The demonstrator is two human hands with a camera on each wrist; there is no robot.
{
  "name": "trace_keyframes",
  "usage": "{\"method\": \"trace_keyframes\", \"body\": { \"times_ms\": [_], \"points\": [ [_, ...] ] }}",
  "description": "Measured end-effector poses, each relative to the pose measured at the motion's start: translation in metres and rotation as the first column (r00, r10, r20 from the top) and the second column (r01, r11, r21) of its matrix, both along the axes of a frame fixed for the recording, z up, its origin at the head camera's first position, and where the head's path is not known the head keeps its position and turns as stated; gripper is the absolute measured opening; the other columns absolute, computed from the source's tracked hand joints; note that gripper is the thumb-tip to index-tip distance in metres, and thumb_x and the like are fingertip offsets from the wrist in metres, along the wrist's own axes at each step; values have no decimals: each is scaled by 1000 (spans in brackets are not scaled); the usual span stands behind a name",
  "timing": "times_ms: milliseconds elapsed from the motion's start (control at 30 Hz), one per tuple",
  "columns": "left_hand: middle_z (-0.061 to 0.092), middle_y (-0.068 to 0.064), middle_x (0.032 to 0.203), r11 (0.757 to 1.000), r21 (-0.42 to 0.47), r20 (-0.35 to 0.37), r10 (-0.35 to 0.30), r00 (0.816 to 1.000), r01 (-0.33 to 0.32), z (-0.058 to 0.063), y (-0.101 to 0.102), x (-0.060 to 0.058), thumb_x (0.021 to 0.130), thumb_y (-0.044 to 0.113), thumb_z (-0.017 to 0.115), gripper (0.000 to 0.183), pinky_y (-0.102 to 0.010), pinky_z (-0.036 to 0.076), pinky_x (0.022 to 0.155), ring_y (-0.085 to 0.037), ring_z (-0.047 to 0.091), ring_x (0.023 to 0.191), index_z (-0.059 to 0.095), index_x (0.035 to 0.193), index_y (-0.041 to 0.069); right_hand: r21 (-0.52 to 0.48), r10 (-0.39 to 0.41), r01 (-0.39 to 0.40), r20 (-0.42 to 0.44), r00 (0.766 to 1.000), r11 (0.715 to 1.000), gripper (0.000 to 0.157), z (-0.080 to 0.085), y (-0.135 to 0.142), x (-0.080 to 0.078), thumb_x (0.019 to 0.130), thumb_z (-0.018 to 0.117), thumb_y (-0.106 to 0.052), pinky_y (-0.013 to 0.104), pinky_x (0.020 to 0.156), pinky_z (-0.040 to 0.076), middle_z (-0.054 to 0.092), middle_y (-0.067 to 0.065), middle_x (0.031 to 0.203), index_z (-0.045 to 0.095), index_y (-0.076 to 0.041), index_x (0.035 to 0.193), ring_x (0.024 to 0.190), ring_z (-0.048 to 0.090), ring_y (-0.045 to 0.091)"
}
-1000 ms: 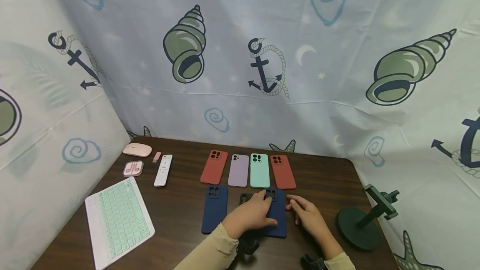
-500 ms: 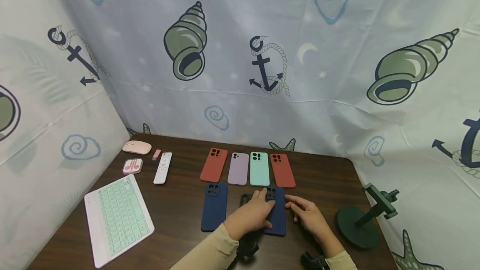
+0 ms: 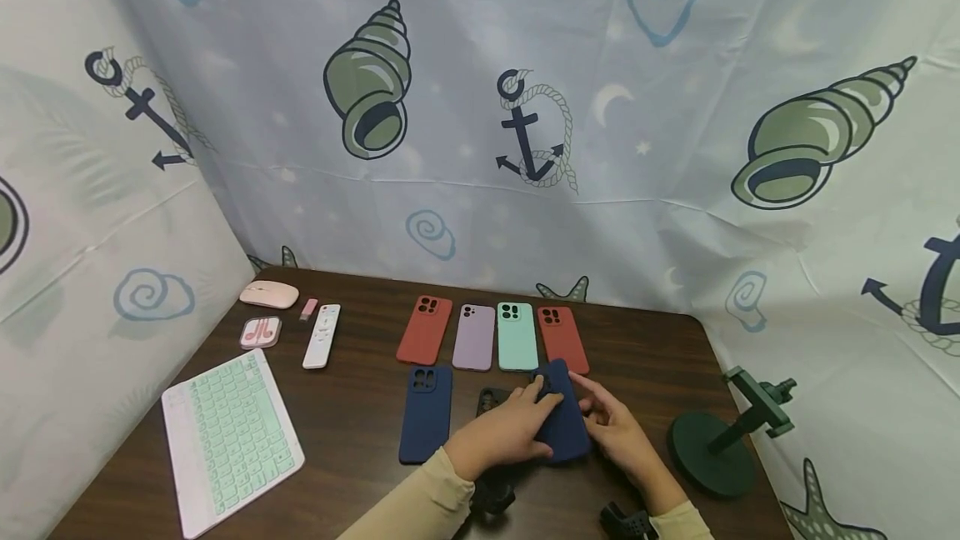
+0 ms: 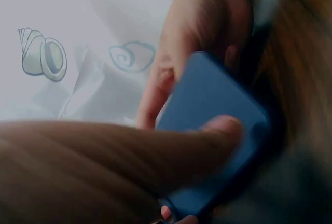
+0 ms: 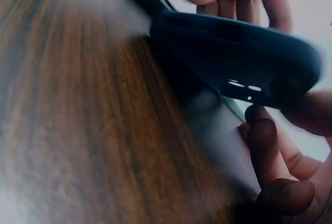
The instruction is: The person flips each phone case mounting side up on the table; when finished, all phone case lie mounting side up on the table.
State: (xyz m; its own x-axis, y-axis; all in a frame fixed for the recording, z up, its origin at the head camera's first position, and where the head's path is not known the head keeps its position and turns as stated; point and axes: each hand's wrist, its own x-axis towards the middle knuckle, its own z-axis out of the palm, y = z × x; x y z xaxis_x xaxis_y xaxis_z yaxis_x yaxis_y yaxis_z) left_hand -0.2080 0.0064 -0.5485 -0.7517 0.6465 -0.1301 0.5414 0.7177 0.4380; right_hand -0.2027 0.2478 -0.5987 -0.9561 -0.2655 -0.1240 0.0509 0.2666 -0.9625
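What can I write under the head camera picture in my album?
The left hand holds a blue phone case while the right hand touches its edge, colorful cases behind.

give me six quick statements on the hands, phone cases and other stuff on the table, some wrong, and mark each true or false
1. The left hand holds a tilted dark blue phone case. True.
2. The right hand is at that case's right edge. True.
3. The purple case lies between a red case and the mint green case. True.
4. The dark green stand holds a phone case. False: the dark green stand holds nothing.
5. The white remote lies right of the purple case. False: the white remote lies left of it.
6. The pink mouse lies on the keyboard. False: the pink mouse lies beyond the keyboard, on the table.
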Motion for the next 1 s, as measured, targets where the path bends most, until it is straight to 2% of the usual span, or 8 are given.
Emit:
{"method": "trace_keyframes", "body": {
  "times_ms": [67,200,300,400,600,767,867,1000],
  "points": [
    [22,-19,167,999,35,21,0,1000,0,0,1,1,93,54,67,81,-50,45,110,-41,40,146,30,160,28,-4,3,-4,-18,1000,1000,64,0,0,1,100,63,-12,30,50,45,56,15,116,41,-41,152,65,47,14],
    [24,-19,167,993,117,77,23,997,-32,2,2,1,95,66,53,80,-51,48,107,-37,45,144,20,161,36,-4,37,-38,-59,998,999,64,-2,-1,1,100,63,-16,32,62,51,59,16,116,38,-39,154,76,55,18],
    [24,-19,167,981,181,142,48,989,-74,4,0,1,96,70,47,79,-53,48,106,-35,46,143,10,161,44,33,74,-71,-113,991,997,66,-5,0,1,100,65,-21,31,71,52,60,13,116,36,-36,156,84,59,20],
    [28,-17,166,964,239,206,68,976,-118,7,-1,1,95,73,44,79,-54,47,107,-34,47,143,8,160,46,96,136,-120,-184,973,988,73,-9,2,1,97,69,-21,30,75,52,60,11,115,31,-31,159,86,59,18],
    [45,-12,153,942,282,240,117,964,-184,9,0,2,95,65,55,81,-43,55,92,-24,62,123,14,161,40,143,268,-241,-221,938,960,89,-10,2,4,94,73,-17,30,74,54,61,10,127,19,-30,163,88,60,16],
    [49,-14,143,922,304,290,148,946,-237,12,2,4,97,50,64,81,-34,56,79,-16,66,105,19,162,33,157,270,-243,-179,946,957,91,-7,-1,5,94,73,-24,31,74,54,57,12,141,14,-36,163,88,62,18],
    [50,-15,135,905,327,345,154,926,-272,16,3,5,96,41,67,79,-31,53,72,-13,63,95,24,161,28,180,242,-216,-140,960,960,82,-5,-3,4,95,71,-35,31,77,54,59,8,142,23,-38,161,97,64,19],
    [53,-15,126,891,335,386,167,907,-307,23,3,5,94,29,69,76,-31,50,66,-14,61,90,29,159,26,242,202,-164,-138,970,956,57,-4,-4,3,95,66,-47,28,89,53,60,-5,141,47,-41,149,119,61,15]
  ]
}}
